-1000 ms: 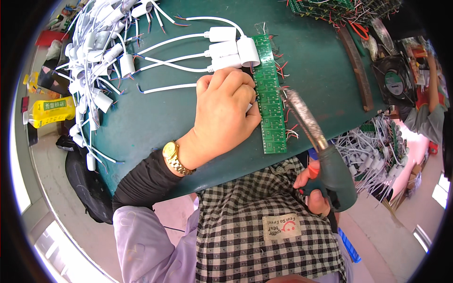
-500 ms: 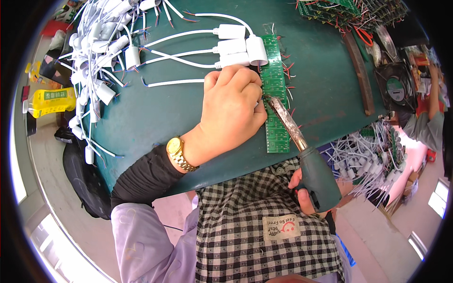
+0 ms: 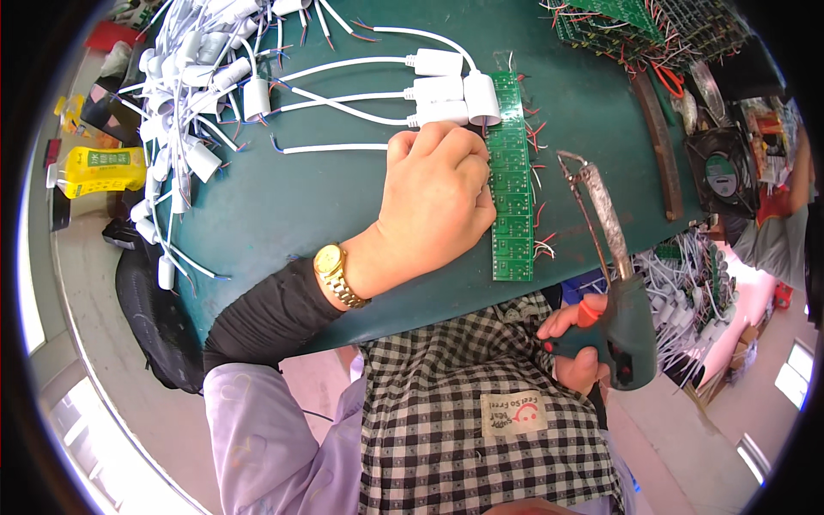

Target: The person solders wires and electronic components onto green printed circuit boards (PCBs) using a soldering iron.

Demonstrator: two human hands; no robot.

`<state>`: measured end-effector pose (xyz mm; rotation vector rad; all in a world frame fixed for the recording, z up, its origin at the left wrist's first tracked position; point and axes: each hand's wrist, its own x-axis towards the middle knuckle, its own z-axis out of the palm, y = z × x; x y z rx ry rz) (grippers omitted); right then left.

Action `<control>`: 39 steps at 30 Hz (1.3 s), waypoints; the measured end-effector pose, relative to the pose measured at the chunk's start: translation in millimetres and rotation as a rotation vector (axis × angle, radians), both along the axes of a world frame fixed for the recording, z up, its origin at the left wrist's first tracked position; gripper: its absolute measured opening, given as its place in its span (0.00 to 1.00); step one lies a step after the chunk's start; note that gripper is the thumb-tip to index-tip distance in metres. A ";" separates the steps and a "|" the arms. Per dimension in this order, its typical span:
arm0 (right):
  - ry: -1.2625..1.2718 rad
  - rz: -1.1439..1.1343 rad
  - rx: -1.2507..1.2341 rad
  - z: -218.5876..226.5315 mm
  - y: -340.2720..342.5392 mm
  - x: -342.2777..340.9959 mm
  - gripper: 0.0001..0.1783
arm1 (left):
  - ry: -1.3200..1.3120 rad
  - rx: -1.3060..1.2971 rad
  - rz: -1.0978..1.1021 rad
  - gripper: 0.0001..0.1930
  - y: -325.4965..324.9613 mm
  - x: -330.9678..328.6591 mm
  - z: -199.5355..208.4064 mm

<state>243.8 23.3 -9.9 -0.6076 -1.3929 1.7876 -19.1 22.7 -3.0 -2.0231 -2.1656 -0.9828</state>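
My left hand [image 3: 438, 189] is closed at the left edge of a long green circuit-board panel [image 3: 513, 227]. A white cable [image 3: 335, 148] runs under its fingers, which hide the cable's other end. My right hand [image 3: 577, 343] grips a dark green soldering gun [image 3: 633, 330] by its handle. The gun's metal barrel points up and stands apart from the panel, to its right. Beyond my left knuckles lie several white cylindrical lamp holders [image 3: 439, 88] with cables. One holder [image 3: 482, 96] sits against the panel's upper left edge. Red and white wires stick out along the panel's right side.
A heap of white corded lamp holders [image 3: 184, 94] covers the table's left side. Stacked circuit boards [image 3: 618, 26] lie at the far right, near a brown bar [image 3: 657, 146] and a black fan [image 3: 721, 167]. A yellow bottle [image 3: 101, 171] stands at left.
The soldering gun has swung right, and its tip has left the panel. My left hand, the panel and the lamp holders appear slightly further right in the picture.
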 end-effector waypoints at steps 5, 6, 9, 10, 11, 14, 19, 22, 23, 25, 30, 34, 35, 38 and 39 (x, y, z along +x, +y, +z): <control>0.204 -0.119 -0.194 14.7 4.0 -44.6 0.32 | 0.008 -0.014 -0.006 0.08 1.1 0.7 0.8; 0.319 -0.155 -0.284 16.1 6.7 -50.6 0.32 | 0.006 -0.024 -0.002 0.08 1.1 0.7 3.4; 0.514 -0.115 -0.458 20.3 6.8 -71.4 0.31 | 0.005 -0.048 -0.007 0.08 -1.0 0.1 6.2; 0.570 -0.141 -0.508 23.7 6.2 -81.3 0.30 | 0.010 -0.043 -0.018 0.08 0.5 0.7 6.5; 0.621 -0.109 -0.494 19.9 6.2 -87.3 0.29 | 0.007 -0.045 -0.022 0.08 1.9 1.4 6.6; 0.606 -0.082 -0.463 13.9 2.7 -98.8 0.31 | 0.015 -0.050 -0.035 0.08 2.9 1.2 6.1; 0.574 -0.088 -0.411 -5.7 -4.9 -98.6 0.30 | 0.018 -0.057 -0.037 0.08 -0.9 1.1 8.5; 0.577 -0.148 -0.383 -9.2 -6.1 -96.8 0.30 | 0.032 -0.081 -0.037 0.08 -1.1 1.7 11.6; 0.584 -0.186 -0.366 -10.1 -5.9 -96.2 0.30 | 0.037 -0.095 -0.057 0.08 -1.4 1.0 12.3; 0.567 -0.204 -0.309 -14.2 -4.2 -93.4 0.30 | 0.049 -0.125 -0.093 0.09 -4.0 3.3 19.7; 0.482 -0.183 -0.106 -17.6 3.5 -83.7 0.31 | 0.242 -0.284 -0.082 0.23 -32.6 8.8 38.8; 0.514 -0.153 -0.087 -23.2 7.6 -76.8 0.30 | 0.353 -0.499 -0.124 0.26 -40.8 5.6 59.4; 0.496 -0.150 -0.115 -21.6 8.5 -74.3 0.31 | 0.379 -0.463 -0.140 0.24 -37.9 6.1 66.6; 0.544 -0.099 -0.273 -19.6 3.8 -69.7 0.32 | 0.457 -0.128 -0.231 0.21 -7.4 -2.4 80.0; 0.533 -0.129 -0.276 -16.5 1.9 -68.8 0.33 | 0.445 -0.052 -0.296 0.19 11.7 -10.1 73.4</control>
